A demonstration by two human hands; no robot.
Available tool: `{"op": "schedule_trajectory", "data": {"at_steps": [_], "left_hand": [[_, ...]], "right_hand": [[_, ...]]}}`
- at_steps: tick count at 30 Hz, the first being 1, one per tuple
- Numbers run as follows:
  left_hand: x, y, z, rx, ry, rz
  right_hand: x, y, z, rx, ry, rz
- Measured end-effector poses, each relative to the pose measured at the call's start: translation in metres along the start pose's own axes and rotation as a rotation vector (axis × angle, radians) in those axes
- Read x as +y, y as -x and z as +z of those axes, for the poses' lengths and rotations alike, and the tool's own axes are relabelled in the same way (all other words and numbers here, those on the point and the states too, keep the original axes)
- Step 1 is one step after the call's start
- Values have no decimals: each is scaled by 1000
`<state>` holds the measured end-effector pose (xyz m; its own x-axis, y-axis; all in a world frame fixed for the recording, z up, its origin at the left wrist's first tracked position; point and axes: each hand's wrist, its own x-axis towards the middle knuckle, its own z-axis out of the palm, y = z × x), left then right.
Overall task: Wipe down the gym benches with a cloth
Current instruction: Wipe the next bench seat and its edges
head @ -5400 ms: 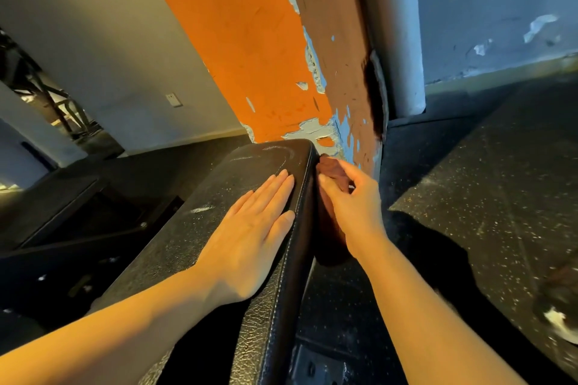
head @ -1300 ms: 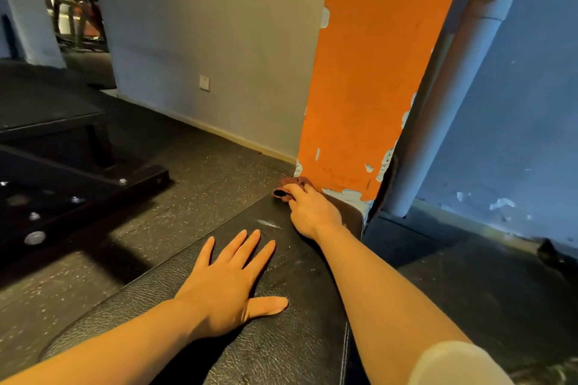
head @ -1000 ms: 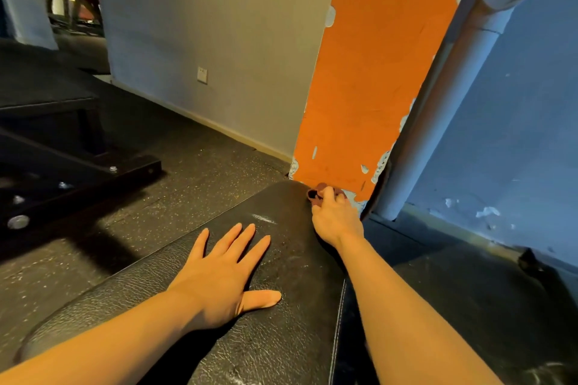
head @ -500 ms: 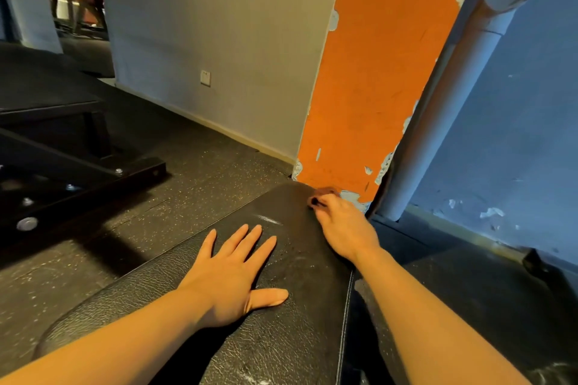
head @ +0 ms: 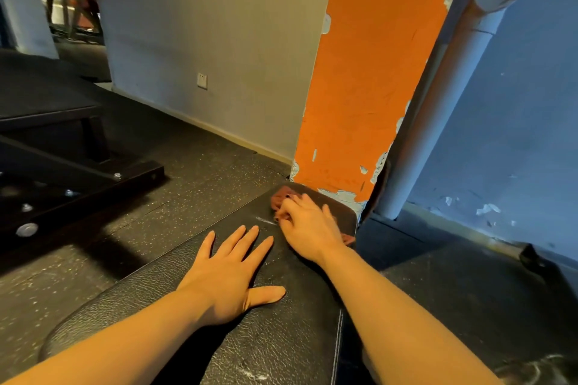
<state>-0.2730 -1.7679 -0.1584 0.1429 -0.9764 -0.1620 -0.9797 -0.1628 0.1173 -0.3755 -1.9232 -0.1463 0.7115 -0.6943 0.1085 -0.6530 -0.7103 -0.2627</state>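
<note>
The right hand presses a reddish-brown cloth onto the far end of the bench pad, the worktop, close to its far edge where it meets the orange pillar. Its fingers are curled down over the cloth, bunching it; part of the cloth shows beyond the fingertips and a scrap pokes out by the wrist at the right edge. The left hand lies flat on the middle of the worktop, fingers spread, thumb out to the right, holding nothing.

The step in hand looks like wiping the far end. To do it well, I would flatten the cloth more under the palm so it covers a wider strip, then draw it in overlapping passes from the far edge toward the near end, running over the pale streak just left of the right hand. The left hand should shift before the cloth reaches it, or the patch beneath goes unwiped. The rounded far corners and the stitched right edge likely need a separate pass.
</note>
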Motion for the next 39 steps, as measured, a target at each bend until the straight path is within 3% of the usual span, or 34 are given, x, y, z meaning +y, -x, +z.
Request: {"op": "schedule_trajectory", "data": {"at_steps": [4, 8, 16, 21, 23, 26, 30, 36, 39], "left_hand": [[0, 0, 2, -3, 7, 6], [-1, -1, 3, 17, 2, 9], [-1, 0, 1, 10, -2, 5], [0, 0, 2, 21, -9, 7], [0, -1, 4, 22, -29, 8], [0, -1, 3, 22, -34, -1], [0, 0, 3, 26, -37, -10], [0, 1, 5, 62, -38, 7], [1, 1, 4, 46, -44, -18]], "right_hand": [[15, 45, -21, 141, -185, 123], [-5, 95, -2, 101, 18, -67], [18, 10, 0, -22, 24, 241], [-19, 104, -4, 30, 55, 1], [-28, 137, -7, -37, 131, -67], [-14, 106, -7, -34, 203, 56], [4, 36, -3, -26, 38, 234], [-21, 104, 7, 8, 6, -50], [-18, 118, 8, 22, -8, -58]]}}
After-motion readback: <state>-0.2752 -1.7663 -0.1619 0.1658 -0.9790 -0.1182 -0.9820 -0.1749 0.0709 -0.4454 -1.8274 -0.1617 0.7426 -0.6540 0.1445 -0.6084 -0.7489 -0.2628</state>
